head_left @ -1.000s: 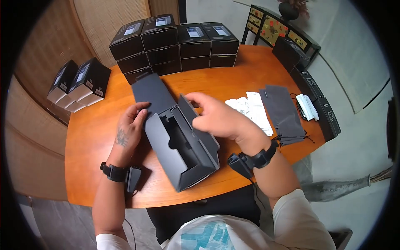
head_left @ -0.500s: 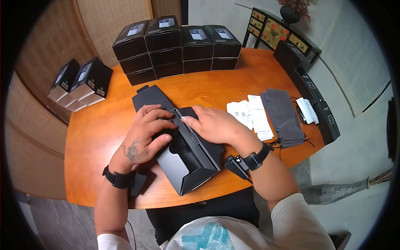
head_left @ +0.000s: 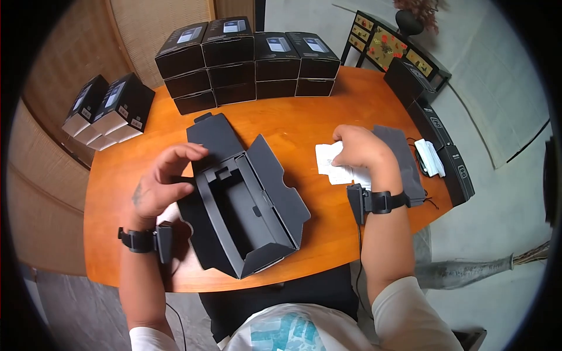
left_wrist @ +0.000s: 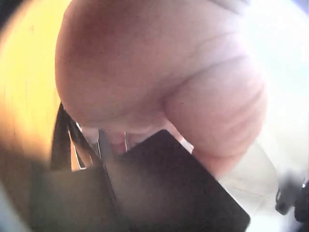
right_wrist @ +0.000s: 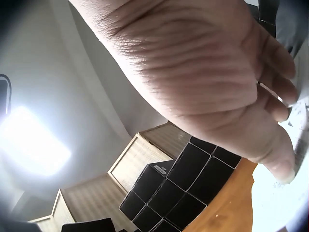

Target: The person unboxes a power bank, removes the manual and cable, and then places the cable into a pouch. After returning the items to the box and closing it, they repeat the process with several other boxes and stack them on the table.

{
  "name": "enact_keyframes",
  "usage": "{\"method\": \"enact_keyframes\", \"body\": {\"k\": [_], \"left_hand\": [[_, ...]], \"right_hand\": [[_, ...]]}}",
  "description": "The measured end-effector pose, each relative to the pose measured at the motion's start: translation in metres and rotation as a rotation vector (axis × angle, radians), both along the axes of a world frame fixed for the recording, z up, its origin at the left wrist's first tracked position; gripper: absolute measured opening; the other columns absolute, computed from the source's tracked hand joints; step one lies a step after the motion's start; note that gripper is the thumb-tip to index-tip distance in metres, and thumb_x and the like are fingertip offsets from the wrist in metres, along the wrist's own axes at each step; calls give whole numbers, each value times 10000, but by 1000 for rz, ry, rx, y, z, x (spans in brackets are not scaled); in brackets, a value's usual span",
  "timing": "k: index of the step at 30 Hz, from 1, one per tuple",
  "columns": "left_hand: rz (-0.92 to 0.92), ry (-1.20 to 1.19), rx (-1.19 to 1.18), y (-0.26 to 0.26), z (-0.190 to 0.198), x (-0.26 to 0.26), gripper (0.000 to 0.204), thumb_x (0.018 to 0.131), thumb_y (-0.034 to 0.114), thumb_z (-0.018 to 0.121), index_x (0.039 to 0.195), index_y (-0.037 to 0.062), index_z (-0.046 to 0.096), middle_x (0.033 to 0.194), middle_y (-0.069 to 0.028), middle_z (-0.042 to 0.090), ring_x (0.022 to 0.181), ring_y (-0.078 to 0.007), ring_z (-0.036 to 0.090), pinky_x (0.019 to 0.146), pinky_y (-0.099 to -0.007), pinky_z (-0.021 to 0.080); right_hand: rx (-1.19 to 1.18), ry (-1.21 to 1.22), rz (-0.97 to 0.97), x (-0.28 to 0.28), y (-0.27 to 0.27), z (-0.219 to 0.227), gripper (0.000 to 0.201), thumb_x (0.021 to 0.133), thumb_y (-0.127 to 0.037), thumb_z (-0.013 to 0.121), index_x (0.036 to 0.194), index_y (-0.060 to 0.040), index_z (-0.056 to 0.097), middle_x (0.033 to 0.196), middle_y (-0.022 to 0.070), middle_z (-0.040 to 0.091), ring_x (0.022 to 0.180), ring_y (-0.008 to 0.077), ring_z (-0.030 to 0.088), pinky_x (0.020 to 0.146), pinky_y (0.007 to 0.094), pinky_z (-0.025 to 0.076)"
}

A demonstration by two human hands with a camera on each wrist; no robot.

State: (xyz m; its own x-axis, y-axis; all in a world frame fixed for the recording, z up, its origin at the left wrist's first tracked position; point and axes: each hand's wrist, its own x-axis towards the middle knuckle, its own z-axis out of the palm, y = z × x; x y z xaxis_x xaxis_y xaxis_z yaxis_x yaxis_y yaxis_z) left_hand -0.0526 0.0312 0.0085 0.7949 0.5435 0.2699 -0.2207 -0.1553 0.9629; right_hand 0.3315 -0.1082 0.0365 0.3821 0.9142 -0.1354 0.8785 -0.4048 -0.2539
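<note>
Head view: left hand grips the open black box, right hand pinches white leaflets.

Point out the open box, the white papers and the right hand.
open box (head_left: 246, 202), head view, inner tray floor
white papers (head_left: 325, 159), head view, left sheet
right hand (head_left: 358, 147), head view, back of hand
</note>
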Motion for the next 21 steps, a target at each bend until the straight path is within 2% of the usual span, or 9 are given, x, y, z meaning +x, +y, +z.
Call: {"method": "enact_keyframes", "body": {"k": [2,6,9,12,13,16,17,20,21], "left_hand": [[-93,65,50,9,2,-9,552,678,-70,782,1203,74,689,1393,-82,590,1411,-235,462,1238,-394,257],[-91,233,179,10,4,-12,540,679,-137,730,1177,71,727,1435,-79,581,1425,-251,451,1236,-406,268],[-81,303,281,6,10,-9,517,721,-113,718,1198,86,735,1460,-81,569,1430,-272,445,1217,-409,295],[-100,292,302,6,8,-6,492,753,-84,708,1216,80,730,1467,-89,562,1427,-278,447,1208,-410,306],[-94,313,318,5,9,-5,460,791,-44,696,1235,73,721,1478,-99,553,1449,-301,422,1215,-425,292],[-78,323,377,3,6,-1,440,820,-14,692,1251,73,713,1494,-109,540,1484,-325,379,1227,-445,270],[-73,348,382,0,9,1,428,839,11,689,1262,67,706,1509,-117,527,1510,-343,339,1234,-458,254],[-67,343,363,-2,7,4,429,839,17,695,1265,68,705,1516,-121,522,1514,-343,335,1236,-461,252],[-69,340,344,-2,6,4,422,839,50,698,1261,61,705,1521,-128,519,1520,-346,321,1242,-474,228]], "right_hand": [[-28,19,6,-2,0,4,503,708,-134,875,1157,-12,684,1176,190,705,1133,341,663,957,400,524],[-14,105,88,-2,1,8,441,762,-110,830,1156,-8,660,1156,185,702,1091,344,669,934,396,531],[231,85,158,-5,-6,10,393,784,-73,810,1136,-17,644,1105,161,717,1065,289,691,888,388,557],[434,607,128,-20,-12,32,344,823,-11,768,1132,-16,618,1052,125,709,1004,199,698,831,339,563],[565,868,166,-31,-13,36,304,842,22,744,1110,-9,605,1036,92,695,971,139,680,780,305,551],[806,1142,468,-79,-9,22,272,847,8,743,1083,-30,613,1021,108,699,953,155,693,760,329,550],[738,963,559,-96,-11,21,261,839,2,738,1067,-50,621,1002,114,698,940,185,700,752,348,552],[591,471,733,-134,-20,21,253,805,-58,755,1024,-111,640,895,108,666,870,279,677,747,410,529],[612,388,785,-136,-23,23,256,798,-72,757,1024,-114,643,861,101,650,853,283,661,755,413,513]]}}
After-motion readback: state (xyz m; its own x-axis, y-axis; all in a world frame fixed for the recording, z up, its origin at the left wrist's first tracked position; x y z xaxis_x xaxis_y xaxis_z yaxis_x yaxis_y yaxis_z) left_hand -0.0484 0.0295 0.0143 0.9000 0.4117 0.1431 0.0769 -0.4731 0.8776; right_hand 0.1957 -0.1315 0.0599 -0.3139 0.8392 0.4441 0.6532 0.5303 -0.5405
